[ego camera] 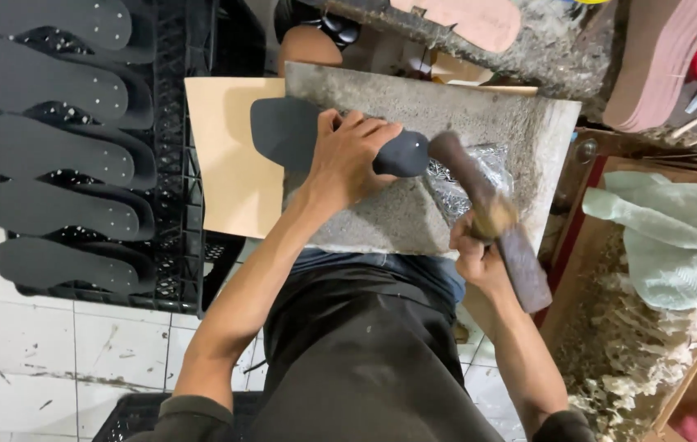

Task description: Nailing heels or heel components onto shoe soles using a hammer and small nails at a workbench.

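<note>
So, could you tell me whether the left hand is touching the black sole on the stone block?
Touching. The head view shows the left hand pressed flat on the black sole, fingers spread across its middle, pinning it to the stone block.

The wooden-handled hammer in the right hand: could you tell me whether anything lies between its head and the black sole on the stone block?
Nothing visible does. The left hand presses the flat black shoe sole onto the grey stone block, clear of the sole's exposed narrow end. The right hand holds the blurred wooden-handled hammer, its head right beside that end.

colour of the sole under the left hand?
Black, matte sole pinned by the left hand; head view.
</note>
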